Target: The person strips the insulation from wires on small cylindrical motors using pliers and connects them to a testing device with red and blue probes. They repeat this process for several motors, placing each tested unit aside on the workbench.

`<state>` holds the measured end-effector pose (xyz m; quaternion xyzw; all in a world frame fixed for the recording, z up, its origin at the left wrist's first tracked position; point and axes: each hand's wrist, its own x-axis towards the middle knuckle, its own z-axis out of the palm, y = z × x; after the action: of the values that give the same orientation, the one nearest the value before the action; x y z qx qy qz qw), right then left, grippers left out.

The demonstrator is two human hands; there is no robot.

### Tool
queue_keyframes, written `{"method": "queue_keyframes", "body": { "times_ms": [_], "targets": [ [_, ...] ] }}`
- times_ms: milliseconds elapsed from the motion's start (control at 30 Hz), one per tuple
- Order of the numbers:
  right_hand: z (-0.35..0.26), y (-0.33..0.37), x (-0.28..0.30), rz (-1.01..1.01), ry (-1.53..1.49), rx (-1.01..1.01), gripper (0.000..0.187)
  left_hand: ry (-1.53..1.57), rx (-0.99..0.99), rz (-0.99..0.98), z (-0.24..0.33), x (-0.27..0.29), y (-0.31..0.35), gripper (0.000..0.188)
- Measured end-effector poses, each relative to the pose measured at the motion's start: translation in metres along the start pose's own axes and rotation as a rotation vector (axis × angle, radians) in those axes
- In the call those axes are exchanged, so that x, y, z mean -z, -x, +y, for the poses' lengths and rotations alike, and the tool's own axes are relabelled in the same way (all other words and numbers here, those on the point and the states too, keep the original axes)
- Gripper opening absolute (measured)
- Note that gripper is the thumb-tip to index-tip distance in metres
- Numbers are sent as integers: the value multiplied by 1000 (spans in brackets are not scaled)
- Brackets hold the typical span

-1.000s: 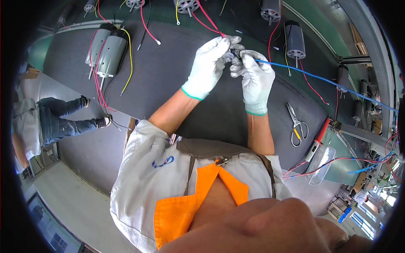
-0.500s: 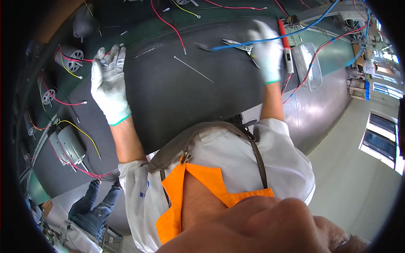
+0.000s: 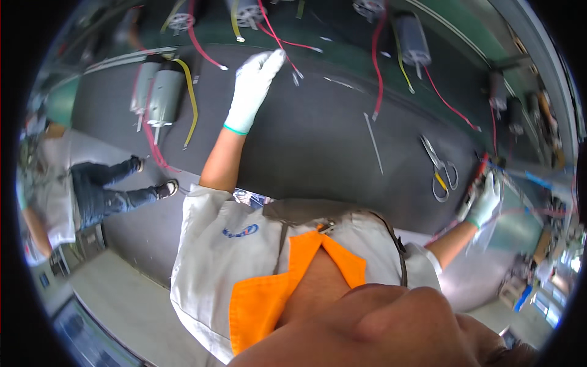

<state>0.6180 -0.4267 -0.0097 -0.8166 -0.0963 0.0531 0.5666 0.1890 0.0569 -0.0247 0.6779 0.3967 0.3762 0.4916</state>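
Note:
My left hand [image 3: 254, 88], in a white glove, is raised over the dark mat with its fingers pinched together. A thin red wire [image 3: 273, 32] passes at the fingertips, and its end hangs just beyond them. My right hand [image 3: 487, 200], gloved too, is far to the right, over a red and white hand tool [image 3: 480, 173] and a clear plastic box [image 3: 478, 240]; its fingers are blurred. Between the hands lie metal scissors [image 3: 438, 168] with a yellow mark on one handle, and a slim pale strip [image 3: 373, 143].
Grey motors [image 3: 166, 92] with red and yellow leads lie at the left. Another motor [image 3: 411, 40] and more loose leads are along the far side. A person in jeans [image 3: 113, 189] stands beyond the left end of the table.
The view has swung, so the table appears turned. My right hand has left the scissors' side and moved right to the red and white tool and box. My left hand's fingers have closed together.

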Motion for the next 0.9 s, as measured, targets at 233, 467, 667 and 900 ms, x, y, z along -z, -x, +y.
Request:
{"method": "queue_keyframes", "body": {
  "times_ms": [233, 467, 667, 900],
  "targets": [
    [-51, 58, -93, -280, 62, 97, 38, -389, 373, 251, -28, 39, -210, 90],
    [-36, 95, -71, -142, -78, -67, 35, 657, 161, -908, -52, 88, -200, 45],
    [6, 101, -19, 71, -127, -165, 30, 419, 587, -115, 66, 2, -20, 42],
    [-24, 92, -3, 147, -176, -14, 28, 546, 498, -894, 129, -237, -54, 36]
  ]
}}
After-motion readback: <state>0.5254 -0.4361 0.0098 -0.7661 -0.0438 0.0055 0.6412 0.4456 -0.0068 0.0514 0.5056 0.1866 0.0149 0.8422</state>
